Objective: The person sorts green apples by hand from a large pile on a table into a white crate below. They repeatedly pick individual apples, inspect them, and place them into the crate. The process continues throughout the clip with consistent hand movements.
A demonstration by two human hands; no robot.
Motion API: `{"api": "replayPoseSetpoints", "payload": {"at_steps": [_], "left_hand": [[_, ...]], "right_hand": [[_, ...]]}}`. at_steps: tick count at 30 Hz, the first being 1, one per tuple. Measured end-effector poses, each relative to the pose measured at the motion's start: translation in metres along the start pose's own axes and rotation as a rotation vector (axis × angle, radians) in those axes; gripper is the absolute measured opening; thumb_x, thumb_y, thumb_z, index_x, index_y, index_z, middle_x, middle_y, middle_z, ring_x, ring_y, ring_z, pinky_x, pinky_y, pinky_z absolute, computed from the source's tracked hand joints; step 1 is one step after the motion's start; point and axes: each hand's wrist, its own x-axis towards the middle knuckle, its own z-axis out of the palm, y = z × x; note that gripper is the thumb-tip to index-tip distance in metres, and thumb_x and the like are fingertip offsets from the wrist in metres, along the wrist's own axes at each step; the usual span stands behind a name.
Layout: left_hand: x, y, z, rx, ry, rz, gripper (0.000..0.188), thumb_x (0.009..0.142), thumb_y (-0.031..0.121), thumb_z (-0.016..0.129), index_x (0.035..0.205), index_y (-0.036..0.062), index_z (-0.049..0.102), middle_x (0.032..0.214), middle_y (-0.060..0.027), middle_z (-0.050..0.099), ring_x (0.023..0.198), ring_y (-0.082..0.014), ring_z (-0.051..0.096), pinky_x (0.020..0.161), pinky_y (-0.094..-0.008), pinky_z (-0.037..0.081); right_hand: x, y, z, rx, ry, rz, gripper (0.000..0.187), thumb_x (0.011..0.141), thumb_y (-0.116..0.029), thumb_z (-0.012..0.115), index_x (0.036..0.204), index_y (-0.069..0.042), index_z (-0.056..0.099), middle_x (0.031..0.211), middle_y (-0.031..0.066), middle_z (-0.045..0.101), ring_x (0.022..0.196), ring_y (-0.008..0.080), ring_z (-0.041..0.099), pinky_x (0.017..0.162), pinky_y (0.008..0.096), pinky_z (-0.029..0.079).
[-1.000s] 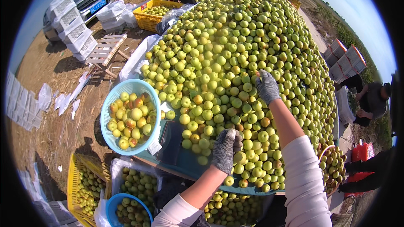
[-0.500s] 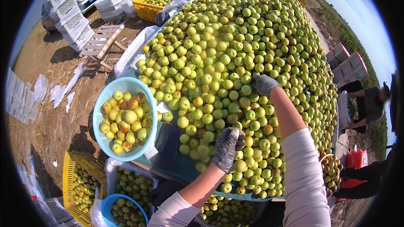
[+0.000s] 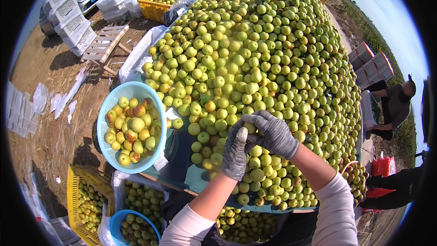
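A long heap of small round green fruit point(image 3: 273, 77), some blushed red-brown, covers the table before me. Over its near part my two grey-gloved hands meet. My left hand point(image 3: 235, 152) is closed, thumb up, against a yellow-green fruit point(image 3: 250, 128) that shows between the hands. From the right, my right hand point(image 3: 275, 135) curls its fingers over the same fruit. The gloves hide most of it, and whether either palm holds more fruit cannot be seen. To the left of the hands, a light blue basket point(image 3: 101, 130) holds yellower, red-blushed fruit.
Below the basket stand a yellow crate point(image 3: 73, 200) and a blue tub point(image 3: 114, 233), both with fruit. A wooden folding stool point(image 3: 104, 45), stacked white crates point(image 3: 68, 13) and another yellow crate point(image 3: 152, 11) are at far left. One person point(image 3: 396, 107) sits at right.
My right hand has drawn back from the heap toward me and left, joining my left hand. A fruit now shows between them. The view has shifted slightly.
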Motion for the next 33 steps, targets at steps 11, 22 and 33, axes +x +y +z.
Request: {"api": "replayPoseSetpoints", "payload": {"at_steps": [11,22,33], "left_hand": [[0.008,-0.003,-0.019,-0.509,-0.085,-0.235,0.038,0.090,0.030,0.055,0.119,0.0054,0.053,0.105,-0.0164,0.061,0.078,-0.0242,0.063,0.068,-0.0343,0.054],[0.011,0.004,-0.019,-0.719,-0.191,-0.349,0.042,0.092,0.032,0.052,0.123,0.0043,0.052,0.109,-0.0181,0.061,0.080,-0.0279,0.063,0.071,-0.0373,0.054],[0.007,0.014,-0.001,-0.445,-0.096,-0.065,0.046,0.088,0.026,0.063,0.128,0.0081,0.050,0.106,-0.0110,0.060,0.080,-0.0174,0.062,0.070,-0.0318,0.056]], "right_hand": [[0.045,0.142,-0.040,-0.335,0.670,0.481,0.044,0.075,-0.007,0.067,0.118,-0.012,0.058,0.121,0.0143,0.055,0.108,0.0343,0.055,0.092,0.0404,0.047],[0.043,0.148,-0.052,-0.723,-0.162,0.544,0.063,0.077,-0.002,0.060,0.137,-0.013,0.042,0.127,0.0133,0.051,0.117,0.0347,0.050,0.096,0.0419,0.047],[-0.021,0.102,-0.034,-0.461,0.221,0.250,0.044,0.076,-0.005,0.060,0.120,-0.014,0.058,0.110,0.0081,0.059,0.095,0.0283,0.062,0.080,0.0411,0.052]]}}
